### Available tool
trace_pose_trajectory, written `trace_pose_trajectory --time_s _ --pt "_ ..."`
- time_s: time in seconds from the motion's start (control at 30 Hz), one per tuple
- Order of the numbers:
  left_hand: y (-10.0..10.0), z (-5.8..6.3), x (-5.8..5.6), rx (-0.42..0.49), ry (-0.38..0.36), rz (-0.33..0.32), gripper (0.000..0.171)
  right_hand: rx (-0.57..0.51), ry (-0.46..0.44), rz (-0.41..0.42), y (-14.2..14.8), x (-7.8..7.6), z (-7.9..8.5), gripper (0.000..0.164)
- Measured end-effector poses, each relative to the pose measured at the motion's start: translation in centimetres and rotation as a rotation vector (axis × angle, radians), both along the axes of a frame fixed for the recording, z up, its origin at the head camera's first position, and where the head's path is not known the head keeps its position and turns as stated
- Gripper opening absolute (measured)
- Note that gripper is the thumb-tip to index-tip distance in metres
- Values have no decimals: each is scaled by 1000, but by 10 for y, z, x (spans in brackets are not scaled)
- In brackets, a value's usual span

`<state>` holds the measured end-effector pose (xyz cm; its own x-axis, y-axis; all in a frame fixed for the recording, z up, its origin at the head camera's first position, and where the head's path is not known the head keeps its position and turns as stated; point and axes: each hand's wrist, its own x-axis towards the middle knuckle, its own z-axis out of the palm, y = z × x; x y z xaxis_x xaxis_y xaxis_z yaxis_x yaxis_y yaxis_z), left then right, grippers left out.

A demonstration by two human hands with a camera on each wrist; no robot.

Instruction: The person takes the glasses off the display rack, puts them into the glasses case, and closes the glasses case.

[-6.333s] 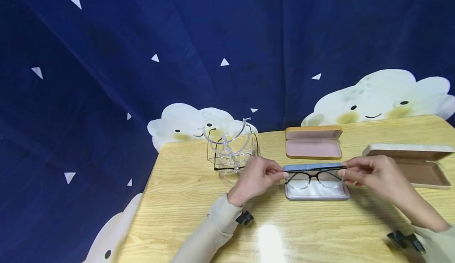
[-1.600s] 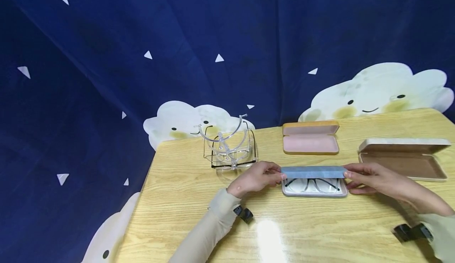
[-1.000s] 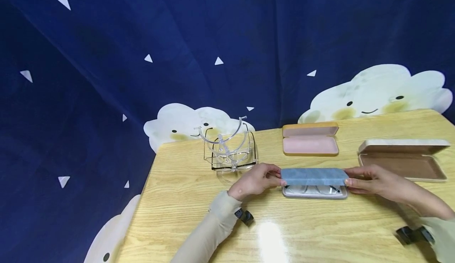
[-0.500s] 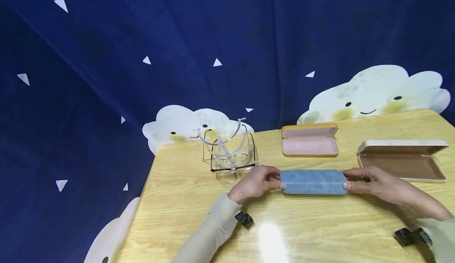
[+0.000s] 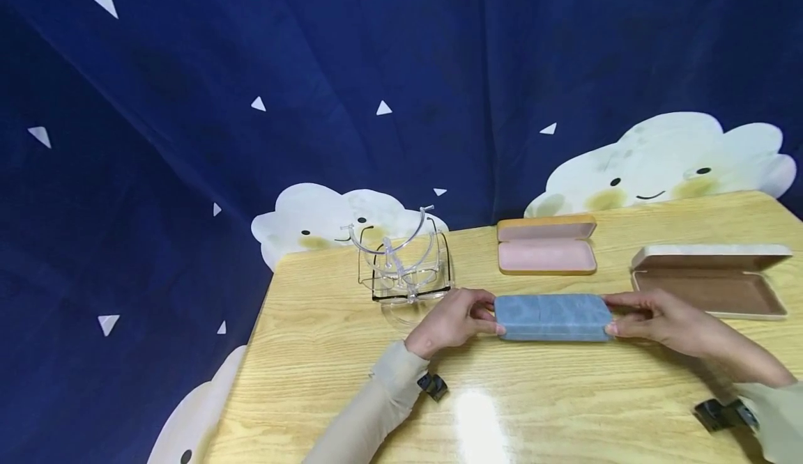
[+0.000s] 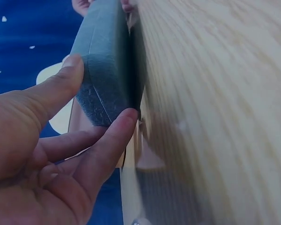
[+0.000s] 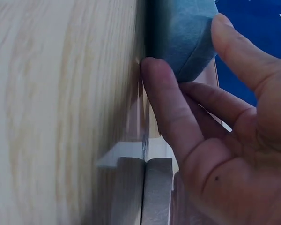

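Observation:
A blue glasses case (image 5: 552, 316) lies closed on the wooden table, its long side toward me. My left hand (image 5: 447, 321) grips its left end between thumb and fingers. At the other end my right hand (image 5: 668, 325) holds it the same way. In the left wrist view, fingertips press the end of the blue case (image 6: 100, 65) close to the tabletop. The right wrist view has the case's right end (image 7: 189, 37) between the thumb and fingers. The closed lid hides the inside.
Several glasses with clear and black frames hang on a clear display stand (image 5: 401, 262) left of the case. Behind lies an open orange case (image 5: 547, 258) with pink lining. An open whitish case (image 5: 709, 290) with brown lining stands right, behind my right hand.
Both hands lowered black-framed glasses into the open blue case. They then swung its blue lid down over the glasses until it closed. Both hands still hold the ends.

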<state>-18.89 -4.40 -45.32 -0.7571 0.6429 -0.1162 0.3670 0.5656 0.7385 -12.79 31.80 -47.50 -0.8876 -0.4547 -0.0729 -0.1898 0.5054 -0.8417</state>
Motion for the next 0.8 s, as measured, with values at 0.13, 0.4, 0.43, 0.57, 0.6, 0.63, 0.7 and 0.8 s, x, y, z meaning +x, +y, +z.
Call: trace_pose_trajectory --time_s 0.13,0.4,0.43,0.57,0.6,0.63,0.7,0.8 --pt "1 -1 1 -34 58 16 53 -29 -26 -17 -4 1 0 66" --pt "3 -2 3 -82 105 57 61 -6 -62 -113 -14 3 1 75" --pt "3 -2 3 -86 104 57 61 -4 -59 -112 -15 3 1 75" --pt "2 0 4 -99 90 54 66 3 -66 -112 -16 3 2 76" --pt "1 0 5 -103 90 51 68 1 -69 -106 -16 3 3 76" --pt "1 2 5 -105 93 50 69 4 -69 -105 -17 3 4 77" --pt "1 5 5 -104 99 47 71 25 -65 -107 -16 3 7 77" --pt "-1 10 6 -90 102 63 70 60 -44 -126 -16 4 12 78"
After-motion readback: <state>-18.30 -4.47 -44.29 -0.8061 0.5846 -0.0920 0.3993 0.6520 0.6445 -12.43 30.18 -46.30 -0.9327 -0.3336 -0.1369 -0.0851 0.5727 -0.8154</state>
